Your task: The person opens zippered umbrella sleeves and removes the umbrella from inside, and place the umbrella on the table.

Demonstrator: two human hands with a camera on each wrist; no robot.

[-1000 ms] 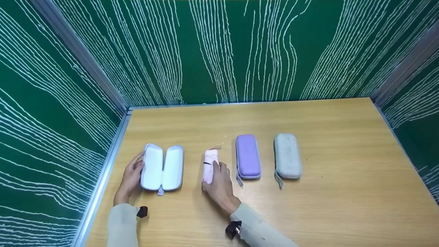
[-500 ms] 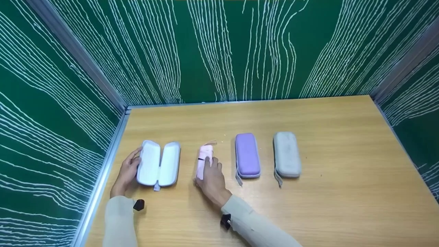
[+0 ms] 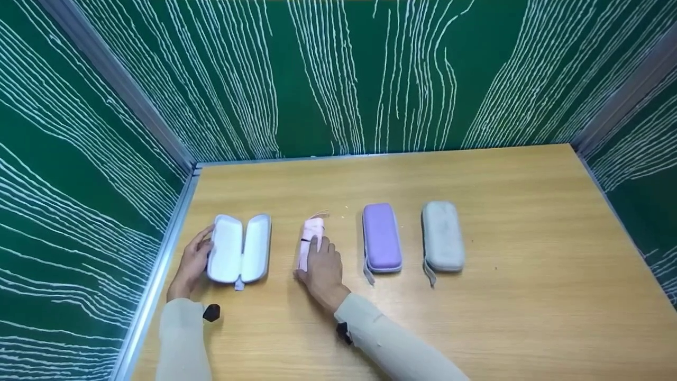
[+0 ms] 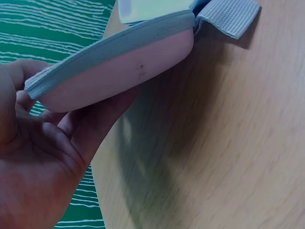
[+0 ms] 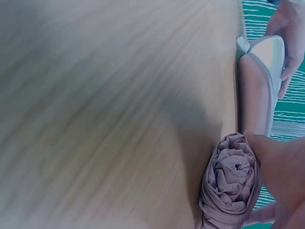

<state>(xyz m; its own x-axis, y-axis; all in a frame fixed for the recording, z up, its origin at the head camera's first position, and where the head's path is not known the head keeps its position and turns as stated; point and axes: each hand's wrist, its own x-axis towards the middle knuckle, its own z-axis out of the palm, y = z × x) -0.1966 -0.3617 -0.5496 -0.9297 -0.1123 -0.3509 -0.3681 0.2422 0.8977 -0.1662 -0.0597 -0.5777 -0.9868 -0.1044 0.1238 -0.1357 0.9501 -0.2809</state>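
A zip case [image 3: 225, 256] lies spread open at the left of the table, its lining white and its outer shell [image 4: 119, 74] pink. My left hand [image 3: 191, 263] holds the case's left half by its outer side, and in the left wrist view this half is tilted up off the wood. To the right, my right hand [image 3: 323, 269] grips a folded pink compact umbrella [image 3: 313, 227] with a dark band and a thin wrist loop at its far end. The right wrist view shows the bunched fabric end of the umbrella [image 5: 233, 179].
A closed purple zip case [image 3: 383, 238] and a closed grey zip case [image 3: 443, 238] lie side by side to the right of the umbrella. Green walls with white lines [image 3: 328, 79] enclose the wooden table [image 3: 529, 227]. A metal strip [image 3: 153, 275] runs along its left edge.
The umbrella, in my right hand, has shifted slightly left and away from me. The open case and my left hand have also shifted a little left. The purple and grey cases stay put.
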